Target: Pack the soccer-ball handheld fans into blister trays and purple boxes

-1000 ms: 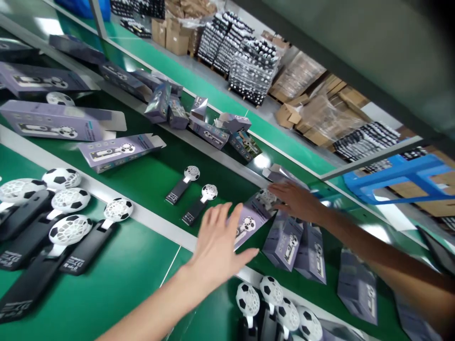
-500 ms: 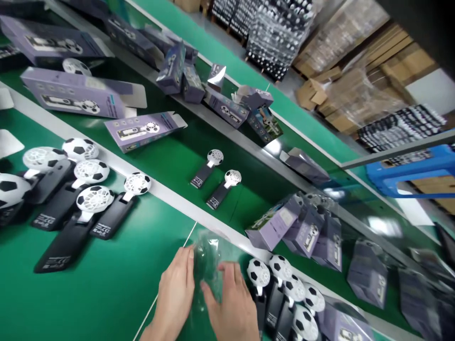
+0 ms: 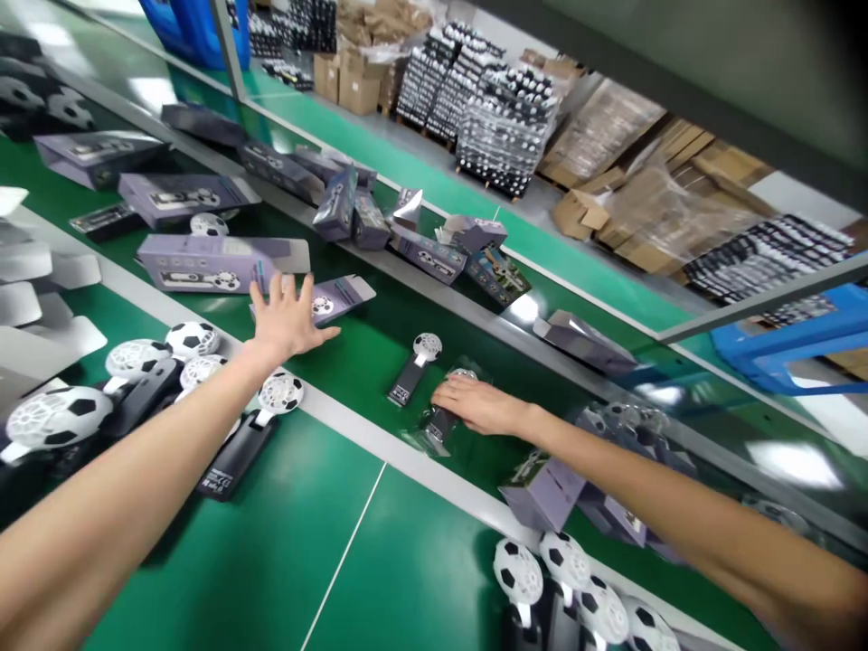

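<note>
Two fans [image 3: 413, 371], two hands [image 3: 475, 404], one box [image 3: 335, 298].

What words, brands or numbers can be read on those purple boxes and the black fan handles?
None can be read as text.
Purple box near the left hand: a fan picture and small print, too blurred to read.
Black handle of a football-patterned fan: a white label block, too small to read.
Fan beside the right hand: white marks at the handle's end, illegible.
Stacked goods in the background: no legible lettering.
</note>
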A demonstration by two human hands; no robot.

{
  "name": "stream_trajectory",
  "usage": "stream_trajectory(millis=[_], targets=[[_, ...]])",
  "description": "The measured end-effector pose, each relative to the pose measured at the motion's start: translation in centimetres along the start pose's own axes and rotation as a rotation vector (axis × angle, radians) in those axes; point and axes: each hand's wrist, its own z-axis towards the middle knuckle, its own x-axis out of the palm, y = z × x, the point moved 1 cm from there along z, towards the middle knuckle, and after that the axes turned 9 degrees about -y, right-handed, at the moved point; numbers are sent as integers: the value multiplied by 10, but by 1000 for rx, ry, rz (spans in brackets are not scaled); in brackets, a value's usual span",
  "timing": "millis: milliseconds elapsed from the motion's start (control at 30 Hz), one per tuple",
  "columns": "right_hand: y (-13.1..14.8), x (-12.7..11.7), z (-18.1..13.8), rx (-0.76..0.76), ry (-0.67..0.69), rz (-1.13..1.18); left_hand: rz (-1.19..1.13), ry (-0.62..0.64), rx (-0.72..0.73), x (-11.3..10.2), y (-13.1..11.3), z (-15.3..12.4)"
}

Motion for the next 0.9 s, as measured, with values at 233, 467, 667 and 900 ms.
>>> stream_trajectory(millis=[233, 467, 667, 900], targets=[[-19, -25, -63, 438, -175, -93, 127, 59, 196, -32, -43, -45], [-9, -92, -95, 234, -170, -199, -166, 63, 300, -41, -172, -154], [-5, -84, -173, 878, -480, -96, -400, 128, 319, -2, -260, -124], [289, -21, -441, 2019, -502, 102, -1137, 458, 506, -31, -294, -283]])
